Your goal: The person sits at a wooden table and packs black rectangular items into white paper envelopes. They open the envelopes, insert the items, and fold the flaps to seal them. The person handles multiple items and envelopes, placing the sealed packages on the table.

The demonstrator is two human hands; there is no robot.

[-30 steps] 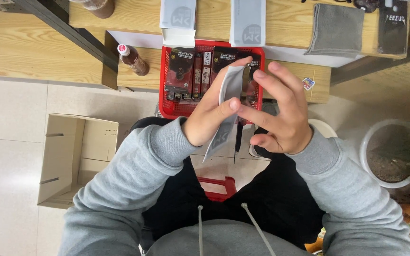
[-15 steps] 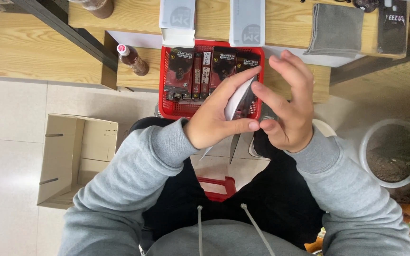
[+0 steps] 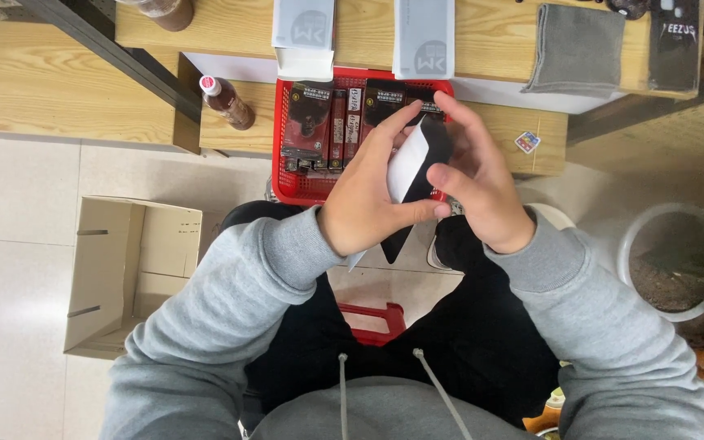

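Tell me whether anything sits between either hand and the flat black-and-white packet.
Nothing visible does. The left hand and the right hand both grip the flat black-and-white packet directly, above the red plastic basket.

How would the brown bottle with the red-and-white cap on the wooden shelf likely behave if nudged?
The brown bottle stands upright, tall and narrow, so a push near its cap would probably tip it. Its round body would likely roll once down. It stands close to the shelf edge, so it might fall to the floor.

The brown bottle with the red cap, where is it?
In the head view the bottle stands upper left on the wooden shelf, just left of the red basket.
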